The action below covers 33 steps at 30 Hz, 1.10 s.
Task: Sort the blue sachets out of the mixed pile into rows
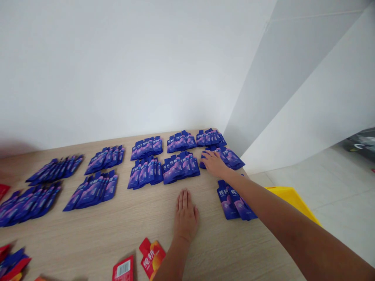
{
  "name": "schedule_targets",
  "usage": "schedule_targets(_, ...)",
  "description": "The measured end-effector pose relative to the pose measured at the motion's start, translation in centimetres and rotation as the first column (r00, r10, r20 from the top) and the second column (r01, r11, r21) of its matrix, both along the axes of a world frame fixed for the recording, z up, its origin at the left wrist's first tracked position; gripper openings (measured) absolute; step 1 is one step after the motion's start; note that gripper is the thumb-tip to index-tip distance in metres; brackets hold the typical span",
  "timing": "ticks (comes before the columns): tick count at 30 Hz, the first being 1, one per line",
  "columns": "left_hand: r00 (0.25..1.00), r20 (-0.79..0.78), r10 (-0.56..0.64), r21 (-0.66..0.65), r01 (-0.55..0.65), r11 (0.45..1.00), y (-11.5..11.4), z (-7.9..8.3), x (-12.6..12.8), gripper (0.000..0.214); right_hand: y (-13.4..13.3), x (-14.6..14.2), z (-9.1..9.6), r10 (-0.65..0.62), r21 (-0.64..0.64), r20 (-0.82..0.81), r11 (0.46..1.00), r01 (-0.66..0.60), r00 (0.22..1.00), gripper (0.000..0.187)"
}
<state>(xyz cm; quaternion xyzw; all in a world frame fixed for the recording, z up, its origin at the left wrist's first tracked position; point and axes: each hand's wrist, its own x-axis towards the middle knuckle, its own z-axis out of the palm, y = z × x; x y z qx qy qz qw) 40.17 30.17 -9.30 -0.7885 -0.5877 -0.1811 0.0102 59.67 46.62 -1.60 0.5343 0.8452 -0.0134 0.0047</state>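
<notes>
**Two flat hands among rows of purple sachets**

Biggest thing first: the pale wooden tabletop (96,230) fills the lower half of the view, butted against a white wall (117,70). Across it run fanned stacks of purple sachets, two rows deep, from nine o'clock over to one o'clock. At four o'clock, off the tabletop's edge, a yellow bin (293,197) pokes out above the grey floor.

Now the hands. The right hand (215,164) is stretched out to one o'clock, palm down, fingers spread and lying flat; it rests on the far-right stack of sachets (233,158), its fingers pressing on the top, nothing gripped. Just beside it at nine o'clock sits the neighbouring stack (180,167), close to the fingertips. Under the right forearm, a loose pair of sachets (231,199) lies apart from the rows.

The left hand (186,214) is at dead centre, palm flat on bare wood, fingers together and straight, holding nothing.

Smallest: red sachets (150,255) at six o'clock, just beside the left wrist.
</notes>
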Motion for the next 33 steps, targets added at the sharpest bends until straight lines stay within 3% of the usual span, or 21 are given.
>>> schedule_targets(5,1.0,0.002,0.007,-0.017,-0.007,1.0,0.0,0.0,0.1,0.054,0.3,-0.3,-1.1,0.048,-0.067,0.046,0.997,-0.045,0.998,0.043)
schedule_targets(12,1.0,0.005,0.007,-0.018,-0.006,1.0,0.0,0.0,0.1,0.052,-0.6,1.8,-0.5,0.153,-0.127,0.072,0.982,-0.143,0.986,0.045)
schedule_targets(21,1.0,0.004,0.005,0.003,-0.005,1.0,0.0,0.1,0.0,0.053,-1.8,2.2,-0.5,0.167,-0.078,0.081,0.984,-0.161,0.983,0.044)
schedule_targets(33,1.0,0.001,0.005,-0.064,-0.005,0.998,0.0,0.3,0.1,0.056,-2.4,2.3,-0.8,0.188,-0.019,0.07,0.982,-0.187,0.98,0.038)
